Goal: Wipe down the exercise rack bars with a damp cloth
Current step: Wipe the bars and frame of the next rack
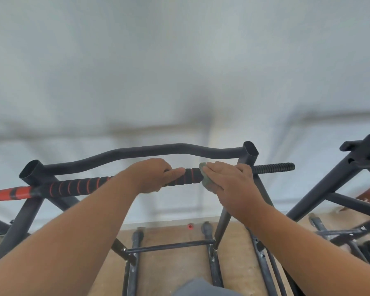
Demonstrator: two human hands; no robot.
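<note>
At the far left, the straight bar (77, 185) begins with a smooth red-and-black end section, then runs into a black foam grip ringed with thin red bands. It lies across the dark metal exercise rack (33, 212), whose uprights are oval tubes with open tops, one at the left and one at the right. Behind the straight bar a wavy bar (137, 151), matte black and gently curved, joins those two uprights.

The left hand (153, 175) is curled over the foam grip near the middle of the bar, fingers wrapped round it, apparently to steady it. Just to its right, a short ribbed stretch of black-and-red foam shows between the hands.

The right hand (229, 178) lies with fingers fairly straight, pressing a grey-green cloth (206, 179) against the bar; the cloth looks soft and bunched, and only its edge shows beyond the fingers. Whether it is damp cannot be told. Past the right upright, the bar ends in a black threaded section (273, 167).

As a judgement, the wiping is in progress on this one bar. No wet sheen marks which parts are done, so progress is hard to gauge; the wavy bar, the uprights, the lower crossbars near the wooden floor (179, 270) and a second frame (340, 178) at the right probably remain.
</note>
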